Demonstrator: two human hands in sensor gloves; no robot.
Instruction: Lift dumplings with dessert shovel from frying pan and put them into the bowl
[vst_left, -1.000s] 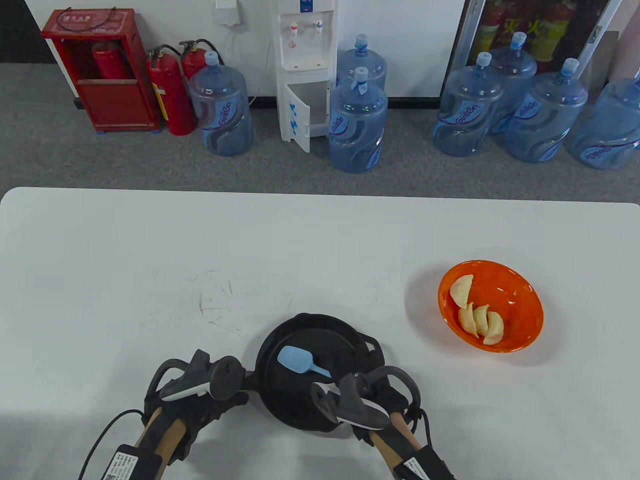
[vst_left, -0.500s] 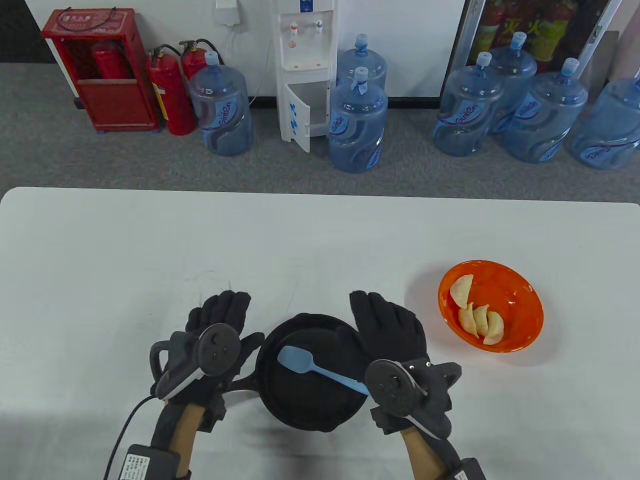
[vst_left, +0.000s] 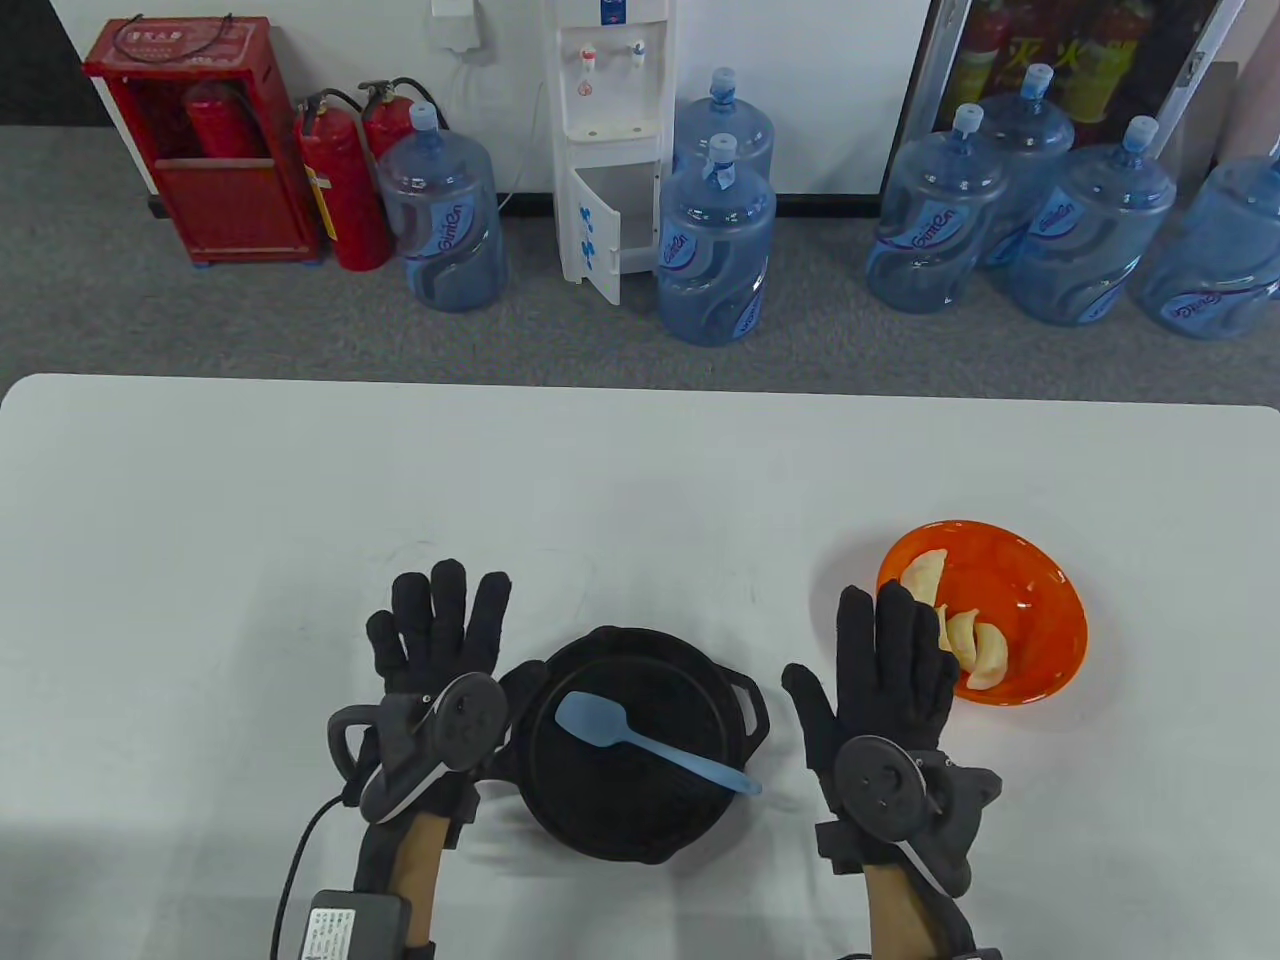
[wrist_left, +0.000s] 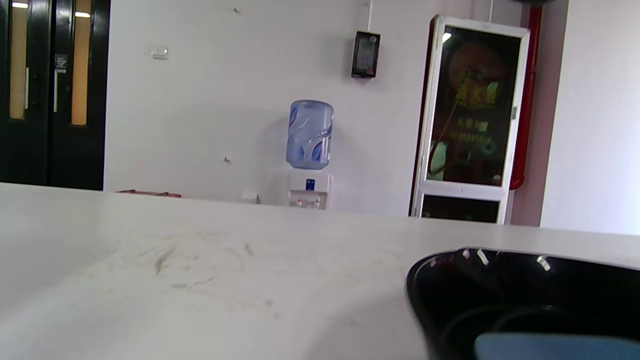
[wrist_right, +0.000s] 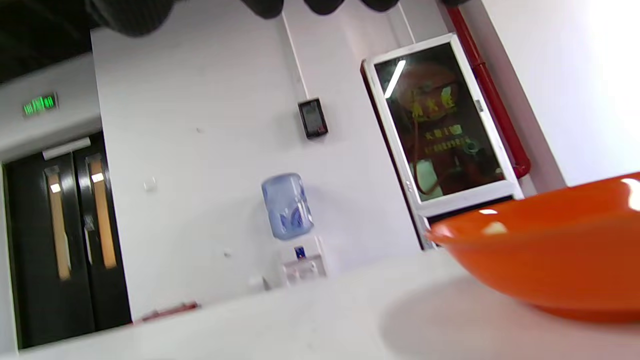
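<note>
The shovel is seen lying in the pan, btwn the two hands, untouched. L hand is held flat w/ fingers spread just left of the pan; R hand likewise spread to its right, fingertips overlapping the bowl, where the dumplings are kept.

Both hands off frying pan: left hand and right hand now flat, fingers spread, flanking it.

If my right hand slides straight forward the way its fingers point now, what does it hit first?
Most likely the orange bowl: the right hand lies flat, fingertips already overlapping the bowl's near-left rim in the table view. Whether they touch it yet is unclear.
</note>
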